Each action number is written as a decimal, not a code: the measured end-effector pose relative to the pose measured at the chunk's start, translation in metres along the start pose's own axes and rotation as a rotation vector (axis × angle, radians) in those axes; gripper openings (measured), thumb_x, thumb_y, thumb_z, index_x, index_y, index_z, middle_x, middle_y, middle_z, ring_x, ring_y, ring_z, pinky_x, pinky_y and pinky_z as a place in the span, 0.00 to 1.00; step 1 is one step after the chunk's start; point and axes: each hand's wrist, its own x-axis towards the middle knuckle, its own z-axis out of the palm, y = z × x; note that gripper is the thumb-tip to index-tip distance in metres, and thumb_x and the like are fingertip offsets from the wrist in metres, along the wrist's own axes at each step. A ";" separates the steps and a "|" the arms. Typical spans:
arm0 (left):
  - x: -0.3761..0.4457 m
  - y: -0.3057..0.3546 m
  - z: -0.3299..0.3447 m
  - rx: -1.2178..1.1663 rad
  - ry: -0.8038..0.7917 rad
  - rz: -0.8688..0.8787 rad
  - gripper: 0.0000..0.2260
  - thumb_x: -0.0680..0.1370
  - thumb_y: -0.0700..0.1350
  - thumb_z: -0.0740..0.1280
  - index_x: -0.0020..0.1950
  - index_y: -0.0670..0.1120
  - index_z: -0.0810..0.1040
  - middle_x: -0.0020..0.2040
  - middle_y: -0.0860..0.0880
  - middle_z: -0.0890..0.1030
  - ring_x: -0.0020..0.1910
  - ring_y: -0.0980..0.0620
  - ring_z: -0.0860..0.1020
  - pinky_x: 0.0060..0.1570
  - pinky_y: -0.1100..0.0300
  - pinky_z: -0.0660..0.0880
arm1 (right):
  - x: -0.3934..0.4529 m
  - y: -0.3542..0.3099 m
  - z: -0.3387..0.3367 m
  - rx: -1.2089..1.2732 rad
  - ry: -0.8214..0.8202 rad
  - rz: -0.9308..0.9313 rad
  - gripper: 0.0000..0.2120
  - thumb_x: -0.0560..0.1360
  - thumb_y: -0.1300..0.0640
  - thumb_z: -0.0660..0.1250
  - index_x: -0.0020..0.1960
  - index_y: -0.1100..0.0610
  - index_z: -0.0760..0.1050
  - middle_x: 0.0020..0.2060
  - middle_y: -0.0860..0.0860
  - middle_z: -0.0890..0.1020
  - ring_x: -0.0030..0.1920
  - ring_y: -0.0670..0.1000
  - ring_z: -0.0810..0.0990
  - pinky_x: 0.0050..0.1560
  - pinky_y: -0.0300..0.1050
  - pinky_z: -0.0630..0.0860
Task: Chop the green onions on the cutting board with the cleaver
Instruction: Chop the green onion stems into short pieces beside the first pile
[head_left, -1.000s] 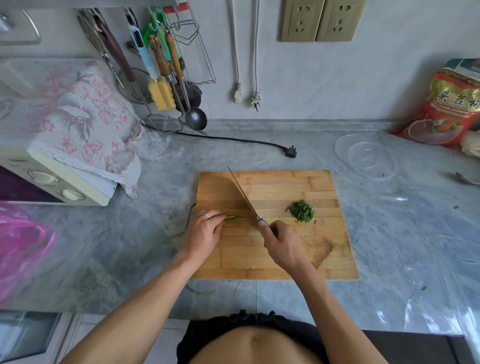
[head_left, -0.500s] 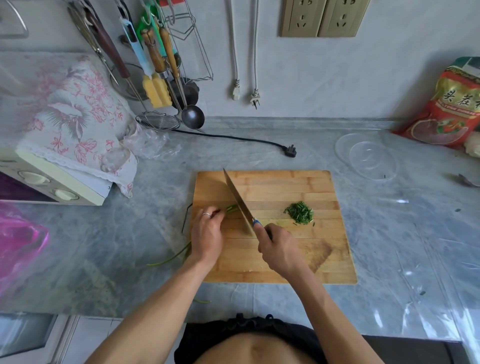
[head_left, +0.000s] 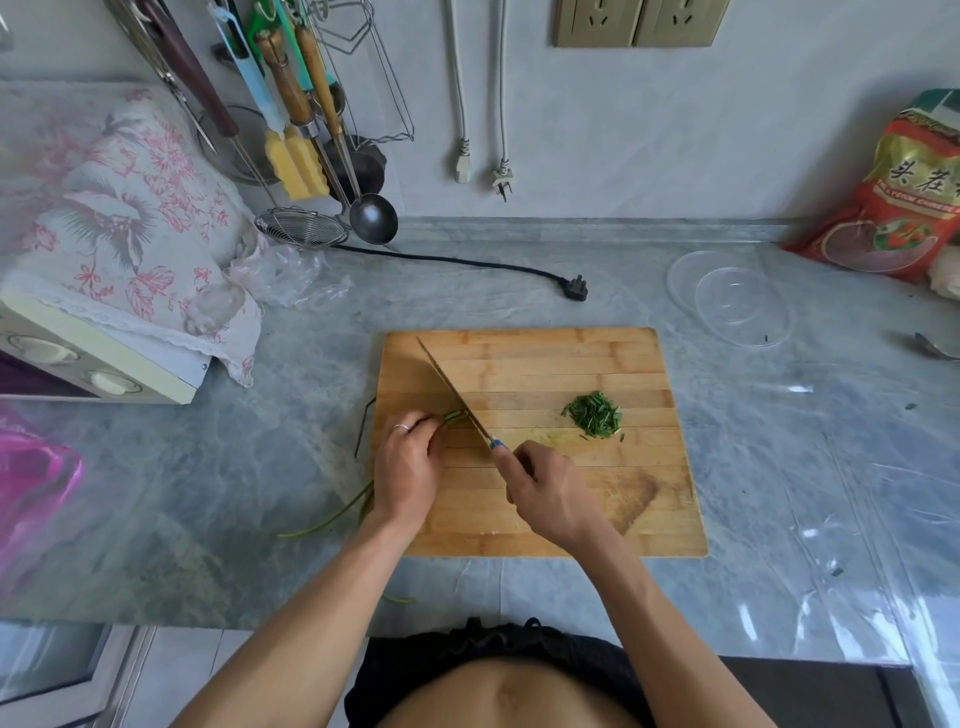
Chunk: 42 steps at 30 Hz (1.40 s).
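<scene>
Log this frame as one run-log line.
step: chopping | left hand: holds green onions | right hand: grips cleaver | blade at stalk ends | chopped pile on cutting board

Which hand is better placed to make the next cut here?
The right hand: it grips the cleaver, whose blade sits beside the green onions on the cutting board. The left hand pinches the stalks steady.

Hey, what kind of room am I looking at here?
Most likely a home kitchen: a wooden cutting board with chopped green onions lies on a marble-look countertop, and ladles and strainers hang on the wall behind.
</scene>
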 end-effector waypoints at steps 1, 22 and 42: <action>0.000 0.002 0.000 -0.005 -0.001 -0.005 0.08 0.73 0.33 0.73 0.51 0.40 0.85 0.48 0.45 0.83 0.47 0.43 0.79 0.46 0.54 0.78 | 0.001 0.000 0.000 0.011 -0.003 0.004 0.27 0.80 0.40 0.56 0.42 0.64 0.73 0.36 0.61 0.81 0.31 0.58 0.76 0.32 0.53 0.74; -0.007 0.010 0.002 -0.093 0.017 -0.052 0.11 0.72 0.30 0.71 0.52 0.38 0.84 0.50 0.44 0.84 0.49 0.44 0.81 0.52 0.63 0.73 | 0.003 -0.006 -0.009 -0.016 -0.088 -0.021 0.22 0.81 0.43 0.57 0.43 0.62 0.72 0.36 0.58 0.81 0.31 0.52 0.74 0.31 0.45 0.68; -0.004 0.002 -0.004 -0.070 -0.077 0.016 0.14 0.73 0.31 0.69 0.56 0.42 0.84 0.52 0.48 0.81 0.51 0.47 0.77 0.51 0.56 0.76 | 0.010 -0.021 -0.019 -0.067 -0.192 0.017 0.22 0.83 0.44 0.51 0.41 0.60 0.69 0.35 0.54 0.74 0.34 0.51 0.70 0.35 0.47 0.64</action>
